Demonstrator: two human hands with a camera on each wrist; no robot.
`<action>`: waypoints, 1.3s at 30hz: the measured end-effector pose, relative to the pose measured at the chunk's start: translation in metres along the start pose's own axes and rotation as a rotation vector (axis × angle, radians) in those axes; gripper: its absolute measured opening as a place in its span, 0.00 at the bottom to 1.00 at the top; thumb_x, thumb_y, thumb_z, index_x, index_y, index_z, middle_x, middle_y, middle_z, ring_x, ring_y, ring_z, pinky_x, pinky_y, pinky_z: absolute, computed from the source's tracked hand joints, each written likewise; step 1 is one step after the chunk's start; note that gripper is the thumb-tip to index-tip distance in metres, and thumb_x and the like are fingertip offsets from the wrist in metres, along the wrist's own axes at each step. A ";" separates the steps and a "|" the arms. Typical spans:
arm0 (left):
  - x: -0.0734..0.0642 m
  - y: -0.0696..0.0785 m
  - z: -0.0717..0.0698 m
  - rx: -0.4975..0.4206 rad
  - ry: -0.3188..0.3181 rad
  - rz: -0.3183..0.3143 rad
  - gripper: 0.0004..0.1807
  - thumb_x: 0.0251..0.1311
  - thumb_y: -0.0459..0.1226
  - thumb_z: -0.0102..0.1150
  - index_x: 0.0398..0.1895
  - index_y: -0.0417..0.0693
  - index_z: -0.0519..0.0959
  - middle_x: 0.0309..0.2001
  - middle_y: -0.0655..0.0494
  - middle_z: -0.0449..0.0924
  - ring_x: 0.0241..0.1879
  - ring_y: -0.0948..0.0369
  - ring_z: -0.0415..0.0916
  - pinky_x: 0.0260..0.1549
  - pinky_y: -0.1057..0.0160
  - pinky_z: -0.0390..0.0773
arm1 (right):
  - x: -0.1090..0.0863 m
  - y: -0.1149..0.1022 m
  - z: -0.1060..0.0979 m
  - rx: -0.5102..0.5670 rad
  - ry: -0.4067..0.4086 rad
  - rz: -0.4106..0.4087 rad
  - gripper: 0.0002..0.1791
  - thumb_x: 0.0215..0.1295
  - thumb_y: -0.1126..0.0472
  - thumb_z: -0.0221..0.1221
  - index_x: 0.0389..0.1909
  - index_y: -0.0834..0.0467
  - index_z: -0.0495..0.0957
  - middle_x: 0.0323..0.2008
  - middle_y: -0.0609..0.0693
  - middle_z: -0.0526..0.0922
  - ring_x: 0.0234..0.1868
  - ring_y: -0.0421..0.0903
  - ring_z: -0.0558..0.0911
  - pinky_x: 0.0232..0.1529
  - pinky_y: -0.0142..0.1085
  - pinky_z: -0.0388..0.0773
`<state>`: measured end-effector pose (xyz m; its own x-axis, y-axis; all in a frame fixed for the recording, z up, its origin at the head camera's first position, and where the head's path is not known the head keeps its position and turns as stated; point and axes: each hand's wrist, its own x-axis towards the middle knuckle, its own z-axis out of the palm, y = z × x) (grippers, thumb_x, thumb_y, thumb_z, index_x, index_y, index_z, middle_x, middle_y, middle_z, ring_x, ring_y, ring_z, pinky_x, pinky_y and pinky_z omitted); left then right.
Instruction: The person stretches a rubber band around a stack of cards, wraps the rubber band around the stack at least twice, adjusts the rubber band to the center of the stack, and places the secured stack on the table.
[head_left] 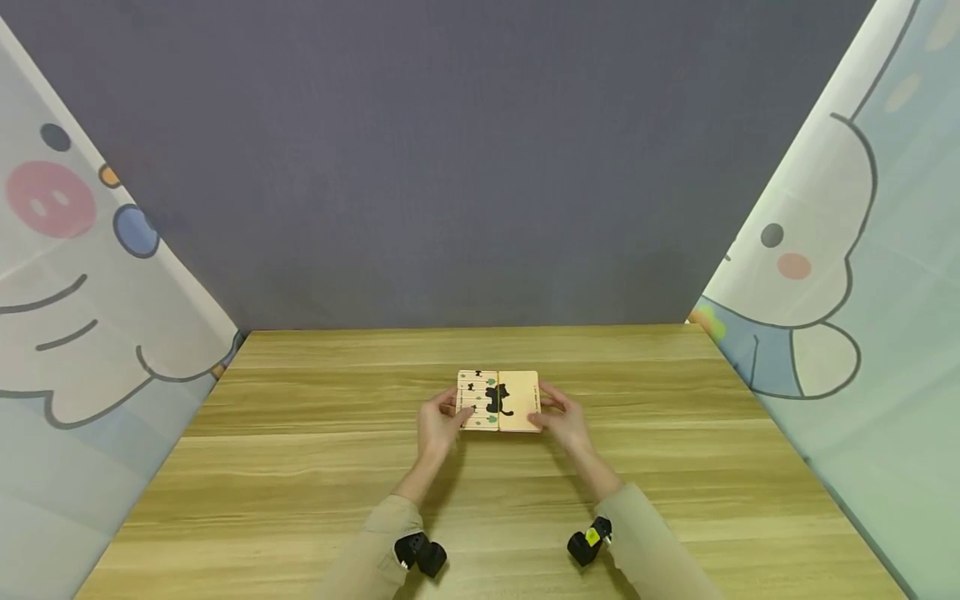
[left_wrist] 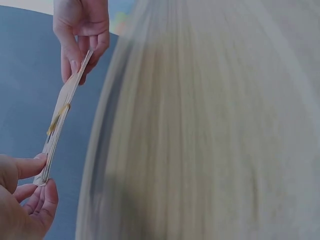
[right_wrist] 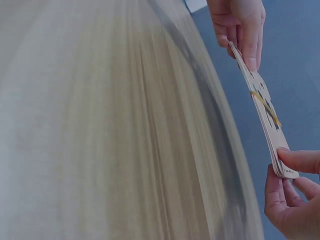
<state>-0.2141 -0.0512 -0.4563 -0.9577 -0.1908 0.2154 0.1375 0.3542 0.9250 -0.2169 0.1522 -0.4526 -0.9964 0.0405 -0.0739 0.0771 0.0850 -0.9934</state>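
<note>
Both hands hold a small picture book [head_left: 519, 402] between them, spread flat, with cream pages, black cats and small green plants. A yellow band [left_wrist: 59, 119] runs across its middle. My left hand [head_left: 438, 425] pinches the left edge, thumb on the page and fingers beneath. At the opposite edge my right hand [head_left: 566, 423] grips the same way, its thumb near small print. In the right wrist view the book's thick page edges [right_wrist: 261, 117] show as a thin stack, held above the table [right_wrist: 115, 130].
The wood-grain table [head_left: 300, 467] reaches back to a dark grey wall panel [head_left: 465, 167]. Cartoon-printed curtains stand on the left [head_left: 90, 333] and right [head_left: 825, 250]. Black wrist cameras sit on the left sleeve [head_left: 375, 533] and right sleeve [head_left: 652, 542].
</note>
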 end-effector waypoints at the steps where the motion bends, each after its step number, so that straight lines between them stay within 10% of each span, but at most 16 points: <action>1: 0.001 -0.001 0.001 0.006 -0.004 -0.004 0.22 0.41 0.26 0.66 0.44 0.31 0.75 0.29 0.46 0.77 0.24 0.59 0.72 0.21 0.71 0.74 | 0.002 0.000 0.000 -0.018 0.007 0.021 0.34 0.45 0.77 0.60 0.57 0.61 0.67 0.45 0.65 0.73 0.34 0.49 0.79 0.32 0.32 0.78; 19: 0.022 -0.029 0.008 0.088 -0.071 -0.013 0.22 0.42 0.28 0.66 0.44 0.29 0.75 0.27 0.46 0.76 0.24 0.59 0.71 0.22 0.69 0.74 | 0.036 0.015 0.007 -0.129 0.061 0.057 0.28 0.41 0.80 0.62 0.50 0.67 0.73 0.32 0.62 0.76 0.28 0.42 0.73 0.23 0.27 0.74; 39: 0.020 -0.029 -0.006 0.115 -0.123 -0.051 0.13 0.48 0.29 0.62 0.36 0.27 0.77 0.27 0.45 0.77 0.26 0.57 0.73 0.24 0.66 0.76 | 0.027 0.018 0.005 -0.121 0.055 0.010 0.23 0.48 0.78 0.58 0.49 0.72 0.71 0.40 0.67 0.76 0.39 0.56 0.77 0.34 0.37 0.78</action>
<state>-0.2354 -0.0709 -0.4771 -0.9873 -0.1005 0.1229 0.0650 0.4505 0.8904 -0.2429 0.1494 -0.4727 -0.9925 0.0961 -0.0755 0.0938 0.2033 -0.9746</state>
